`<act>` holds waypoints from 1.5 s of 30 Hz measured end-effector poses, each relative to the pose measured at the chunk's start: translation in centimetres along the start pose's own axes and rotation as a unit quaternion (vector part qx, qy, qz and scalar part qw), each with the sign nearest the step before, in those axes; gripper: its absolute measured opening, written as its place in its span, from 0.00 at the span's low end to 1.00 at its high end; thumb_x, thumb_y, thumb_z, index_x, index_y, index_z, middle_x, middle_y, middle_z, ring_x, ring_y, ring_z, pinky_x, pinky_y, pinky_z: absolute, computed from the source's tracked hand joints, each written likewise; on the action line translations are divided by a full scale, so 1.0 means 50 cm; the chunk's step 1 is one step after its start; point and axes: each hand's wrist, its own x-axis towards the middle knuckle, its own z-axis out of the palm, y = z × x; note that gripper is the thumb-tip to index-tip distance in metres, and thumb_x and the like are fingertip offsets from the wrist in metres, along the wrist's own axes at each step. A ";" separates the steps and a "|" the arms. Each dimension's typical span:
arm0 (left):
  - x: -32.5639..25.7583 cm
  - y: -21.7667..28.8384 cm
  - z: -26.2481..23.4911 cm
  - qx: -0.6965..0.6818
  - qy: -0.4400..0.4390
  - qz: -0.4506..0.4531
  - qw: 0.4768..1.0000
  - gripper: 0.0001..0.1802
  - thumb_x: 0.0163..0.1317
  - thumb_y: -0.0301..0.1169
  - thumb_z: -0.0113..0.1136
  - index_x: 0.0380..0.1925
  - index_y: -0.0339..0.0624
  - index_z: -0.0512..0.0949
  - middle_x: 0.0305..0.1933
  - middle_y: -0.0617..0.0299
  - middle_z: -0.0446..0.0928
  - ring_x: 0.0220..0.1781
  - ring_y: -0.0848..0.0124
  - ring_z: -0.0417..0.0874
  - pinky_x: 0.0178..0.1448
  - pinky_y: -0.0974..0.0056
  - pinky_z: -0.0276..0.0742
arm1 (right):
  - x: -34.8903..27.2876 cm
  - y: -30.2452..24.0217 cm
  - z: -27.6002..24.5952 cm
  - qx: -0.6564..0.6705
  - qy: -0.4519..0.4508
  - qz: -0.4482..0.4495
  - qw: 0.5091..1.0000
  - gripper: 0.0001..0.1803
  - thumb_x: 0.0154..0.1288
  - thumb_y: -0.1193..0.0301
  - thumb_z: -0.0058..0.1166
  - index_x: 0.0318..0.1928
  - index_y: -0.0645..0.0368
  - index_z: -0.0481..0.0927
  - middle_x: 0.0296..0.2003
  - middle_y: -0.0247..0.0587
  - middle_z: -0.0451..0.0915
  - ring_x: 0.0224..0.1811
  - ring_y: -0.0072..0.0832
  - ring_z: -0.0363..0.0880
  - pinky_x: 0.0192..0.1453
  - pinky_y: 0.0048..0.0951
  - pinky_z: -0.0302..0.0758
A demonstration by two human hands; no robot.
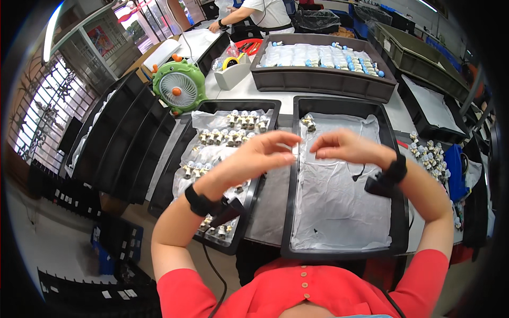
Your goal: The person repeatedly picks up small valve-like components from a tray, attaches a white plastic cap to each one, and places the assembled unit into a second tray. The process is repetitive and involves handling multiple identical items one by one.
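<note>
My left hand (268, 153) hovers over the inner edges of two black trays, thumb and fingers apart and nothing seen between them. Facing it, my right hand (347, 147) is above the right-hand tray (290, 212), its fingers loosely bent and no object visible in them. One small figurine (308, 123) with a pale head lies in that tray's upper left corner, on a crumpled white liner (342, 212). Rows of similar figurines (225, 138) fill parts of the left-hand tray (272, 114); my left forearm hides some of them.
A large grey-brown crate (323, 87) with blue-and-white figurines stands beyond the trays. A green fan (179, 87) and a tape dispenser (233, 74) are at the back left. Loose figurines (430, 159) pile up at the right. A person (262, 16) works across the table.
</note>
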 end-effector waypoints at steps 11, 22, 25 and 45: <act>-0.027 -0.043 0.156 -0.164 -0.130 0.039 0.977 0.21 0.59 0.32 0.57 0.53 0.39 0.69 0.50 0.62 0.70 0.50 0.76 0.70 0.55 0.69 0.68 | 0.195 0.308 0.009 -0.364 0.169 0.076 0.913 0.18 0.59 0.58 0.49 0.49 0.47 0.75 0.48 0.56 0.70 0.50 0.52 0.69 0.56 0.43 0.66; 0.009 -0.127 0.120 -0.171 0.008 -0.011 0.985 0.19 0.59 0.34 0.58 0.50 0.42 0.71 0.46 0.64 0.74 0.46 0.78 0.73 0.50 0.72 0.67 | 0.184 0.232 -0.011 -0.284 0.215 0.085 0.931 0.16 0.60 0.62 0.46 0.42 0.60 0.78 0.39 0.57 0.74 0.47 0.50 0.71 0.50 0.40 0.70; 0.019 -0.140 0.134 -0.155 -0.013 0.002 0.988 0.20 0.58 0.32 0.58 0.50 0.39 0.71 0.44 0.64 0.74 0.46 0.78 0.73 0.51 0.72 0.67 | 0.215 0.268 -0.006 -0.283 0.245 0.024 0.927 0.17 0.60 0.62 0.47 0.47 0.55 0.76 0.42 0.57 0.72 0.46 0.51 0.71 0.52 0.40 0.69; 0.031 -0.156 0.119 -0.236 0.120 -0.011 0.964 0.19 0.59 0.30 0.56 0.52 0.46 0.70 0.47 0.65 0.72 0.47 0.75 0.75 0.50 0.69 0.69 | 0.114 0.135 -0.020 -0.159 0.267 -0.034 0.950 0.14 0.58 0.67 0.52 0.40 0.65 0.79 0.31 0.46 0.81 0.35 0.33 0.80 0.41 0.30 0.75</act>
